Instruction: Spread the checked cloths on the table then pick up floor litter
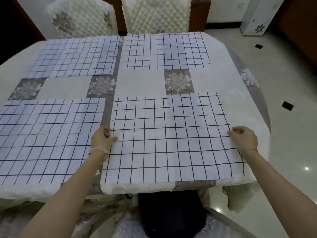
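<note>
Several white cloths with dark checks lie flat on the table [140, 81]. The near right cloth [169, 138] is the one I hold. My left hand [103, 140] pinches its left edge and my right hand [243, 138] pinches its right edge, both about halfway up the cloth. A second cloth [48, 138] lies at the near left, a third [73, 57] at the far left, and another [164, 50] at the far right. No litter shows on the visible floor.
The table wears a cream cover with grey floral patches. Two quilted cream chairs [82, 18] [156, 14] stand at its far side. Glossy tiled floor [291, 79] with small black insets runs to the right. A white floral cabinet [259, 16] stands at the back right.
</note>
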Demonstrator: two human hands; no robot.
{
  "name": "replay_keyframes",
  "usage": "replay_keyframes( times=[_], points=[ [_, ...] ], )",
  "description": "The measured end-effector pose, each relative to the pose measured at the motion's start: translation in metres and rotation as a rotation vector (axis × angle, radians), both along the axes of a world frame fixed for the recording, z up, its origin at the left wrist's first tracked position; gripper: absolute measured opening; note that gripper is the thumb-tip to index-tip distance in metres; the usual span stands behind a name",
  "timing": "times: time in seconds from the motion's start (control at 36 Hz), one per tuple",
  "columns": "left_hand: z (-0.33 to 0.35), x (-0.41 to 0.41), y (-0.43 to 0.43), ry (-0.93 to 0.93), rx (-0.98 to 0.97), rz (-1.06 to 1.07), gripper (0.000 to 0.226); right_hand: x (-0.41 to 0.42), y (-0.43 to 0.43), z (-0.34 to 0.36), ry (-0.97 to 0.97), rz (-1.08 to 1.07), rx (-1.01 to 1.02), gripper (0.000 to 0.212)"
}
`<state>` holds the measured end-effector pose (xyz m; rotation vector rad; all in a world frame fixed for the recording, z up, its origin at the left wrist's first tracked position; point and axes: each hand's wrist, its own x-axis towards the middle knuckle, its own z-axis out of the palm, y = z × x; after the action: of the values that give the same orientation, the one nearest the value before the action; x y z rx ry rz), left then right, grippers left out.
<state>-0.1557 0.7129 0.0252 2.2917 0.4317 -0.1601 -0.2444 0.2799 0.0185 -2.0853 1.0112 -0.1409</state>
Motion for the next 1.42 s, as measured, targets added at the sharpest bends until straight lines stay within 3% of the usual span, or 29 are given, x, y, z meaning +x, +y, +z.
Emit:
replay_keyframes(
  times=[0.11,0.22,0.31,0.42,0.56,0.69,0.86,1.03,1.08,1.22,1.42],
  points=[
    [0.000,0.000,0.004,-0.035,0.141,-0.054,0.046,-0.007,0.007,0.005,-0.050,0.043,-0.027,0.038],
    [0.005,-0.006,-0.005,-0.198,0.436,-0.228,0.035,-0.023,0.022,0.008,-0.089,0.219,-0.347,0.035],
    [-0.002,-0.006,-0.010,-0.276,0.442,-0.491,0.032,-0.044,0.040,0.005,-0.105,0.459,-0.438,0.027],
    [-0.013,-0.006,-0.012,-0.140,0.433,-0.720,0.052,-0.069,0.045,-0.016,-0.053,0.678,-0.490,0.029],
    [-0.011,-0.001,-0.007,-0.046,0.431,-0.751,0.067,-0.086,0.041,-0.029,0.040,0.777,-0.549,0.058],
    [-0.008,0.009,-0.004,0.070,0.559,-0.825,0.075,-0.089,0.035,-0.032,0.121,0.835,-0.543,0.065],
    [-0.008,0.012,-0.004,0.093,0.580,-0.835,0.078,-0.097,0.029,-0.028,0.244,0.897,-0.517,0.055],
    [-0.006,0.013,-0.004,0.097,0.607,-0.818,0.078,-0.097,0.028,-0.029,0.172,0.883,-0.520,0.071],
    [-0.004,0.012,-0.005,0.063,0.601,-0.804,0.079,-0.095,0.030,-0.023,0.174,0.878,-0.475,0.075],
    [0.005,-0.004,-0.007,-0.046,0.523,-0.749,0.072,-0.088,0.040,0.002,0.063,0.723,-0.253,0.051],
    [0.036,-0.057,-0.020,-0.069,0.068,-0.461,0.031,-0.093,0.052,0.047,-0.056,0.500,-0.032,0.026]
  ],
)
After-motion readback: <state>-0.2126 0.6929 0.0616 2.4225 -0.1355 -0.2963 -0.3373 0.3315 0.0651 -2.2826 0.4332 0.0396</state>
